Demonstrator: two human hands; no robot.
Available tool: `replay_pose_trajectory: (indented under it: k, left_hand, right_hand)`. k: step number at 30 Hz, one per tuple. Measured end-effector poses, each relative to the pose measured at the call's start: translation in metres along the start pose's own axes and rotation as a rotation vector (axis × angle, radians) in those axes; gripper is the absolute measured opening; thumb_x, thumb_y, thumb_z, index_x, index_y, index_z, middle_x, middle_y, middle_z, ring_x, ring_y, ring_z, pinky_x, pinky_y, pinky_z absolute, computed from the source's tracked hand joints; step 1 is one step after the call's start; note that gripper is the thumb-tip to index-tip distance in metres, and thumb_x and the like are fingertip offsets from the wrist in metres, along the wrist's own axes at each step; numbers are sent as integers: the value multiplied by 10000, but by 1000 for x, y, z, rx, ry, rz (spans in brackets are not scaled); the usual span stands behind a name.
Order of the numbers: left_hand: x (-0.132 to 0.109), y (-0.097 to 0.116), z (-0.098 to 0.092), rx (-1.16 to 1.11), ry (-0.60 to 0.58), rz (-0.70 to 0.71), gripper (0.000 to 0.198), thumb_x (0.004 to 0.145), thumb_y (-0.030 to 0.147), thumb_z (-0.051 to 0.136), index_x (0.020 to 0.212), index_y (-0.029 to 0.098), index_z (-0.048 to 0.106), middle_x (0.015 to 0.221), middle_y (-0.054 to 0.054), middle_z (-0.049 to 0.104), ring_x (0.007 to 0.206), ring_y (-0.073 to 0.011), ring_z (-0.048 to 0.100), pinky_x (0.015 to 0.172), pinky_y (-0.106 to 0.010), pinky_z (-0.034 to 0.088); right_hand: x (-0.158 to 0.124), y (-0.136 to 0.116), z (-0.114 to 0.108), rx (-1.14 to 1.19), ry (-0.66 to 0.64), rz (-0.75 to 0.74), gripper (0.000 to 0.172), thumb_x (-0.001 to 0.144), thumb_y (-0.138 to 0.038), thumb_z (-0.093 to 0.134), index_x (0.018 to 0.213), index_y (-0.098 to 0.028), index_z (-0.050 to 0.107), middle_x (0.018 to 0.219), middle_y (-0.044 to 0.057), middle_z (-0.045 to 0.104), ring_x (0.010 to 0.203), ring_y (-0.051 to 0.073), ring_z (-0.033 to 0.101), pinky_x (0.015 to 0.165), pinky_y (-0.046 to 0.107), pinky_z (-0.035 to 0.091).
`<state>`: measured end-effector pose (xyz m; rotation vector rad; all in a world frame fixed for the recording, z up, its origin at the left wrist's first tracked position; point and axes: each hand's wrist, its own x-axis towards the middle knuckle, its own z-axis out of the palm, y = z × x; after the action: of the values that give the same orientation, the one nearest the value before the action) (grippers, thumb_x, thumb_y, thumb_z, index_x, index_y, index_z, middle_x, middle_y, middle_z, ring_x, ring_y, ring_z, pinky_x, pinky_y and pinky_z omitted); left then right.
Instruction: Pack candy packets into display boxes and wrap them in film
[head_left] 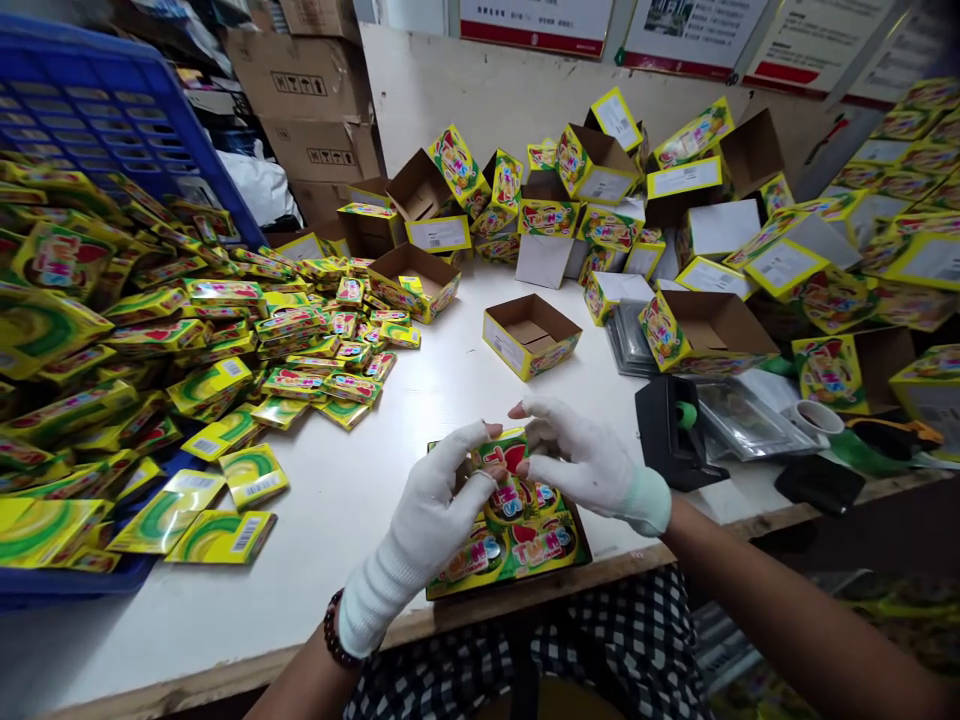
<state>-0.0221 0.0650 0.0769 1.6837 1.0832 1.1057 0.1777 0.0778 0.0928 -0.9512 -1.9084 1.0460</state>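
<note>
My left hand (442, 505) and my right hand (581, 462), both in white gloves with bare fingertips, meet over a display box (586, 545) at the table's front edge. Between their curled fingers and thumbs is a small green and yellow "Twins" packet (513, 452), gripped from both sides; the fingers partly hide it. Below it, more flat "Twins" packets (544, 540) lie in rows inside the box. Beyond my hands stands an open cardboard display box (531, 340) with a brown inside.
Loose packets (300, 340) heap on the left, spilling from a blue crate (97, 110). Open display boxes (600, 180) pile up along the back. To the right are a black tape dispenser (671, 430), clear plastic trays (750, 420) and a tape roll (817, 418). Cartons (307, 90) stack behind.
</note>
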Motion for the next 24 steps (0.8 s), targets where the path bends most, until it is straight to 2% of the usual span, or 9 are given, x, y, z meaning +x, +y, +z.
replay_pose_trajectory:
  k: [3,6,8,11,14,15,17,21,24]
  left_hand:
    - [-5,-1,2,-63,-4,-30,304,866,236,592,1166,213,636,992,-42,700,752,-141,627,713,-266,544]
    - [-8,-1,3,-112,-5,-19,179,863,236,598,1023,197,669,937,-36,698,791,-150,643,729,-258,545]
    - [-11,-2,6,-119,18,-18,158,873,244,587,999,194,668,962,-42,698,856,-165,659,768,-267,552]
    - [-20,-5,16,-6,127,11,394,892,272,577,1280,205,555,1211,-88,650,1061,-212,649,926,-341,540]
    - [-32,-10,27,273,184,115,859,813,246,667,1535,203,204,1524,-165,395,1367,-305,453,1128,-465,405]
    - [-36,-12,29,338,169,136,958,784,221,684,1557,203,119,1565,-174,329,1414,-320,391,1153,-480,375]
    - [-41,-16,28,364,81,128,1006,771,189,672,1567,210,57,1579,-168,310,1432,-314,369,1155,-468,382]
    - [-42,-17,14,297,-164,76,919,800,203,640,1566,220,134,1548,-141,384,1394,-295,432,1150,-445,403]
    - [-39,-14,5,316,-210,154,898,800,192,632,1564,224,161,1546,-133,390,1399,-299,425,1165,-452,382]
  right_hand:
    - [-9,6,9,38,84,-22,296,856,-202,619,1131,-217,508,835,-15,646,707,103,609,651,240,510]
    - [-16,10,15,13,130,-46,220,840,-227,645,1038,-216,549,861,0,666,741,121,637,677,253,545]
    - [-19,9,19,-39,146,-54,218,839,-230,652,1035,-220,558,863,2,676,737,128,646,676,254,558]
    - [-22,4,24,-109,238,-64,219,864,-217,633,1073,-232,569,910,14,698,771,139,676,707,257,577]
    - [-25,-4,25,-237,306,-108,190,894,-214,608,1082,-233,590,955,34,717,816,152,699,737,255,584]
    - [-26,-6,23,-296,274,-146,190,905,-214,600,1094,-229,596,971,43,723,833,158,703,749,256,585]
    - [-27,-9,16,-396,157,-255,208,928,-212,576,1135,-219,599,1007,62,730,883,169,708,793,267,584]
    - [-25,-12,-4,-459,-60,-466,226,961,-216,531,1175,-210,604,1041,88,722,974,180,689,847,285,576]
    - [-22,-17,-12,-469,-163,-498,192,964,-205,530,1129,-210,628,1005,81,730,923,162,696,815,258,578]
